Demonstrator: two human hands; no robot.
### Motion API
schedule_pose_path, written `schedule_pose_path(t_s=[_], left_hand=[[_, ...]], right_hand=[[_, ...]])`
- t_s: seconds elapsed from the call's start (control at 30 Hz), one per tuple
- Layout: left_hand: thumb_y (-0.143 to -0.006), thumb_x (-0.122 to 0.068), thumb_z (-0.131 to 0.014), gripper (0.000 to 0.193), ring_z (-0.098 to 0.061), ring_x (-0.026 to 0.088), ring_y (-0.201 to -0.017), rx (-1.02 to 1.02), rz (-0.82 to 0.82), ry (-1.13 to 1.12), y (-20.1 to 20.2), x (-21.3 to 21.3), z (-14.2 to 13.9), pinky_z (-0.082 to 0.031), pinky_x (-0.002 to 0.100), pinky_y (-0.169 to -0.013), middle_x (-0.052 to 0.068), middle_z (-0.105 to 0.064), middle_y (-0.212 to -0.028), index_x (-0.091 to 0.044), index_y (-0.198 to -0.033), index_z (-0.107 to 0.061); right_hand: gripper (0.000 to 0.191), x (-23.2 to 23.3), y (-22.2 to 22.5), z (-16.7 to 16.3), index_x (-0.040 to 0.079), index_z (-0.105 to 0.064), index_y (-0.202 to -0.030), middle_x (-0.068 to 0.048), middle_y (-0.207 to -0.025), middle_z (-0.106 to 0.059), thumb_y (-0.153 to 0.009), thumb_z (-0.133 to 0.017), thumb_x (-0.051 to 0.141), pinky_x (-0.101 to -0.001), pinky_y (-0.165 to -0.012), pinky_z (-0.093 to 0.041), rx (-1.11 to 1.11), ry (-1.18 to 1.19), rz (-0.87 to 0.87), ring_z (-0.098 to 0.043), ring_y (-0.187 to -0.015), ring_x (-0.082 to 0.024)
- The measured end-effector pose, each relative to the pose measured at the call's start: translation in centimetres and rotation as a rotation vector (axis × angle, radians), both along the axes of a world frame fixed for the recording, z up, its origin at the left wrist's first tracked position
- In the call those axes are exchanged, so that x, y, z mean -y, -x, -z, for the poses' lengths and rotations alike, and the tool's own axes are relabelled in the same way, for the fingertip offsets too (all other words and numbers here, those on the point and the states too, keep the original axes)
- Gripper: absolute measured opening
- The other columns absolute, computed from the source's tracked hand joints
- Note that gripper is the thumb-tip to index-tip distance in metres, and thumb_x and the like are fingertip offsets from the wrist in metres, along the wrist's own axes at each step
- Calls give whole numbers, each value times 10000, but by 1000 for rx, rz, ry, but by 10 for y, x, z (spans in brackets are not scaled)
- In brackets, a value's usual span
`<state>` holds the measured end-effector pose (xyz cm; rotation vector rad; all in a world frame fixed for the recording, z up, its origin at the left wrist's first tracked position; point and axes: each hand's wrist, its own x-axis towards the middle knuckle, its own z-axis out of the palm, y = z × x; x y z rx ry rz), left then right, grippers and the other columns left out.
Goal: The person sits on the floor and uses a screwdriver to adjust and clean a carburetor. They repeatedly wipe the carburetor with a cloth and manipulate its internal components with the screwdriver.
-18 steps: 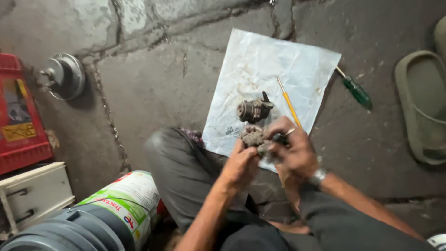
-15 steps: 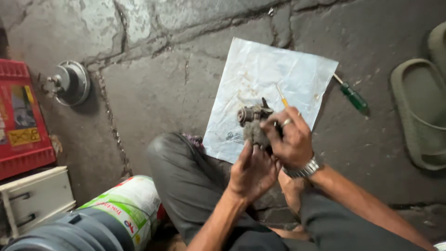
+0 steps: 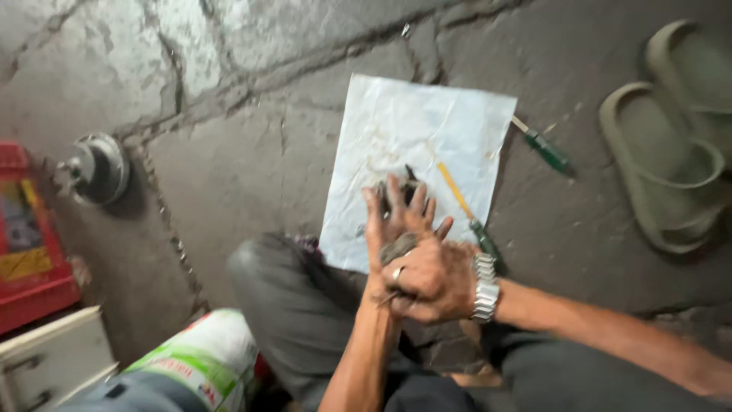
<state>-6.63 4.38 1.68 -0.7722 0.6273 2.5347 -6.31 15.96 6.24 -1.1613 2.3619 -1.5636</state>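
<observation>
Head view shows a small grimy metal part (image 3: 398,246) pressed between your two hands, held low over the near edge of a white sheet (image 3: 427,137) on the stone floor (image 3: 229,168). Your left hand (image 3: 396,217) lies flat with fingers spread, palm against the part. Your right hand (image 3: 427,281), with ring and wristwatch (image 3: 484,288), is curled over it from your side. How much of the part your right fingers wrap is hidden.

Judgement: the part is being worked or rubbed between the palms. Keep it over the sheet so that anything that drops lands there. Steady the flat palm and let the curled hand do the turning; grease looks likely to make it slip.

A second dark part (image 3: 400,183) sits on the sheet just beyond your left fingertips. One screwdriver (image 3: 465,214) lies across the sheet near your right wrist, another (image 3: 545,149) just off the sheet's right edge. Sandals (image 3: 671,168) lie well to the right. A round metal piece (image 3: 95,169) and a red box (image 3: 30,236) lie far left, and a sack (image 3: 206,358) rests by your knee.
</observation>
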Motion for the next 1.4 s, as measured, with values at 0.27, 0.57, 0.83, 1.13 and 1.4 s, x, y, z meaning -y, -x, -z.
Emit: schedule_pose_path(t_s=[0.27,0.57,0.83,1.13,1.4], left_hand=[[-802,-843,-468,959,-157,380,-1535,102,-120,-69,-32,6,11,-354,590,-1125,175,-101,-1698,-433,-1619,-176],[-858,-825,-521,947,-60,330,-1620,-100,-260,-283,-21,0,-15,-229,535,-1243,131,-77,-1766,-461,-1647,-145],[-1106,-378,-581,407,-688,240,-1096,-512,-92,955,-2,-18,-17,-572,354,-927,133,-612,-1217,-31,-1319,-564],[-1056,-364,-628,399,-628,269,-676,-193,209,1730,16,38,11,-483,418,-649,138,-663,-790,-34,-834,-659],[-738,-212,-846,558,-669,386,-926,-797,743,1741,29,75,37,-549,472,-728,157,-586,-1239,-75,-1217,-595]], right_hand=[[271,0,-31,39,8,-681,-905,-45,-798,-649,-1010,-661,257,-321,-754,-460,908,395,-292,-583,-778,-139],[301,-37,1,56,40,-602,-966,-75,-933,-643,-1140,-544,279,-330,-897,-524,1137,1162,176,-607,-954,-184],[412,-22,3,43,-22,-631,-1248,-127,-1157,-687,-1091,-520,343,-362,-963,-514,1331,865,440,-631,-1090,-230],[556,-65,14,61,-29,-608,-1280,-192,-958,-720,-1023,-466,444,-331,-586,-608,1443,491,478,-731,-723,-209],[401,-116,3,90,75,-577,-1375,-46,-814,-635,-1008,-532,230,-238,-429,-422,1400,105,572,-569,-558,-97]])
